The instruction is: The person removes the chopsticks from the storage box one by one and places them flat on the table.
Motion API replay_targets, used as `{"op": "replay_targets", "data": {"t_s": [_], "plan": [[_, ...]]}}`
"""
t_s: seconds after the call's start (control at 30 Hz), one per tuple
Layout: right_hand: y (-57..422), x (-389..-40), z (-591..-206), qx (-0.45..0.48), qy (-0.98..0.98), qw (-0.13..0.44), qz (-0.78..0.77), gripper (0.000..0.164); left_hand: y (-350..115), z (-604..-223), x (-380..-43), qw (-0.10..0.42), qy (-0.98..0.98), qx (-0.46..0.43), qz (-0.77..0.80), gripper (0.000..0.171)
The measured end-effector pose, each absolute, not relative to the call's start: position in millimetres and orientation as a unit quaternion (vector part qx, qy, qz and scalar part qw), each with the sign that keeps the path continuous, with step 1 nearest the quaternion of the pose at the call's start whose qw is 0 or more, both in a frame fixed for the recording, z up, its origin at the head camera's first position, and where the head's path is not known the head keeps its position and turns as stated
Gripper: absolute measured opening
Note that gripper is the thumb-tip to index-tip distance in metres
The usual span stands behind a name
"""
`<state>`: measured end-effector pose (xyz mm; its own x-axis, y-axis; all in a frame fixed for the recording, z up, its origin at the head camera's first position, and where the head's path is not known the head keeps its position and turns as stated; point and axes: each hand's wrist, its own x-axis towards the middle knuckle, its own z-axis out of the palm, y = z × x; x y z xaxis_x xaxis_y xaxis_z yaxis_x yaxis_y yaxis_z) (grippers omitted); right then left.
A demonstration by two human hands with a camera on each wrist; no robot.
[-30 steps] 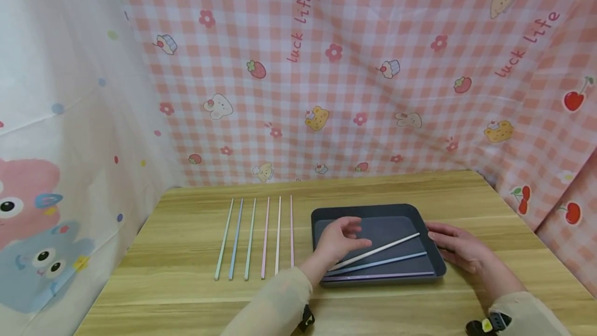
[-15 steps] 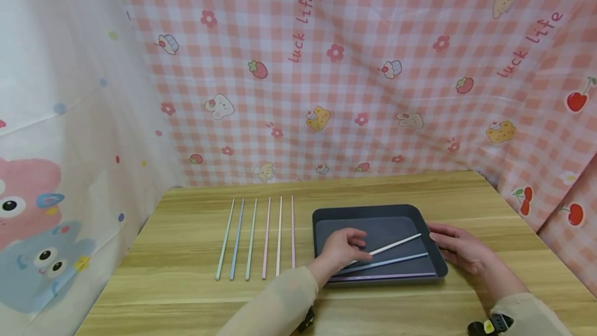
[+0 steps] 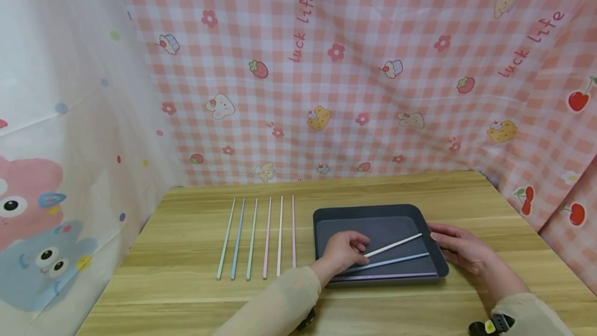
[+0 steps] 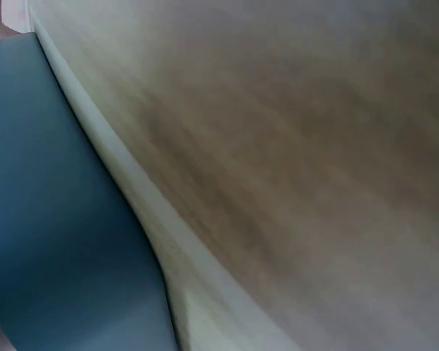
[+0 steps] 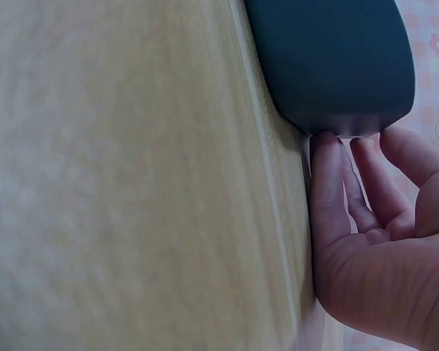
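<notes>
Right, I have the left hand low inside the tray, its thumb and curled fingers about the white stick; the tips hide one another, so I cannot tell whether they pinch it or only touch it. Slim and straight, that stick slants out of the grip to the right, toward the tray's end wall. On my side of the thumb a pale blue stick takes a similar slant, and nearer still a purple stick runs along the near wall. The hand covers the left ends of the white and blue ones.

Around the grip the tray is dark grey and shallow, matte, with rounded corners. Well to the right, the right hand has its fingers fairly straight, thumb apart, tips touching the outside of the tray's end.

Left of the grip, six sticks in pale green, blue, pink and cream lie side by side, spaced apart. The soft cream left sleeve blocks my view of the near ends of the rightmost two. Beneath everything, the table shows streaky wood grain. Beyond, a pink checked cloth hangs in gentle folds.
</notes>
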<state>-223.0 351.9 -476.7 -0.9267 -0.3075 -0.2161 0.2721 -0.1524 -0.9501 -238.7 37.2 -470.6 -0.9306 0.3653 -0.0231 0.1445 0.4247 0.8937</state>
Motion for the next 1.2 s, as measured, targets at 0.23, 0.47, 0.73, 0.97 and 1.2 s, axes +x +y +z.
{"op": "replay_targets", "data": {"t_s": [0.23, 0.47, 0.73, 0.97, 1.2], "plan": [[351, -222, -476, -0.007, 0.628, 0.188, -0.755, 0.027, 37, -469, -238, 0.1, 0.852, 0.151, 0.491, 0.033], [350, -222, -475, 0.014, 0.64, 0.183, -0.746, 0.024, 35, -468, -238, 0.096, 0.867, 0.158, 0.462, 0.022], [351, -222, -476, -0.004, 0.632, 0.192, -0.751, 0.026, 38, -467, -240, 0.088, 0.893, 0.178, 0.404, 0.019], [351, -222, -477, -0.003, 0.631, 0.189, -0.752, 0.026, 37, -462, -240, 0.104, 0.893, 0.174, 0.402, 0.019], [350, -223, -476, -0.003, 0.631, 0.188, -0.753, 0.026, 32, -457, -243, 0.134, 0.863, 0.154, 0.462, 0.018]]}}
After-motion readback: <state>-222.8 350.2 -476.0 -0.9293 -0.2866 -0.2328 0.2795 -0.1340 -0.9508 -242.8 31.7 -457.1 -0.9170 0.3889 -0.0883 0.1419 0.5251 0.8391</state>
